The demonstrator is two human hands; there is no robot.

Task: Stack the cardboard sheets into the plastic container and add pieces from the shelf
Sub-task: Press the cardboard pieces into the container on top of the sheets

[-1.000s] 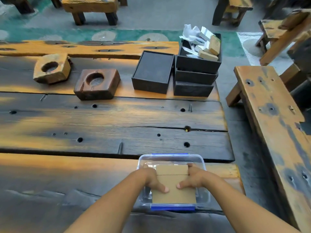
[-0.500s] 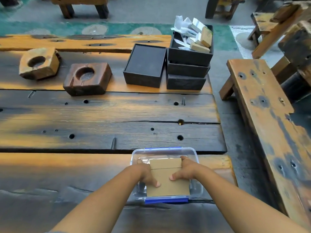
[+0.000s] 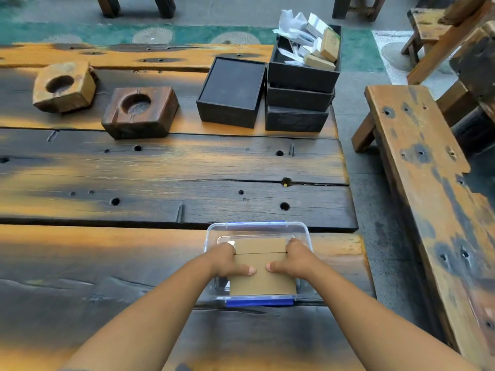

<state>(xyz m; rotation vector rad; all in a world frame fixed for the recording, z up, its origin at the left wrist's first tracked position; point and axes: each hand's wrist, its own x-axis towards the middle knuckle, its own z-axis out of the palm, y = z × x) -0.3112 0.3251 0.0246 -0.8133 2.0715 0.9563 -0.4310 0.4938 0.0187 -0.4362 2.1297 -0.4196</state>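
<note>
Your left hand (image 3: 227, 262) and right hand (image 3: 292, 261) both reach into the clear plastic container (image 3: 302, 231), which sits on the near plank of the wooden table (image 3: 160, 170), close to its right end. Between them lies the cardboard sheet (image 3: 261, 279), resting inside the container with its near edge by the blue clip (image 3: 259, 301) on the front rim. Each hand clasps one side edge of the cardboard: your thumbs lie flat on top, tips pointing at each other and nearly meeting over the middle, while the other fingers curl down along the sides, so the sheet is pinched from left and right. A fold line crosses the cardboard just beyond your knuckles. Farther across the table stand a low black box (image 3: 231, 92) and, touching it on the right, a stack of black trays (image 3: 298, 103), the top one full of white wrappers and small tan boxes (image 3: 320, 61). To the left sit two wooden blocks with round hollows, one dark (image 3: 139, 112) and one pale (image 3: 64, 87). A wooden bench (image 3: 428, 183) runs along your right.
</note>
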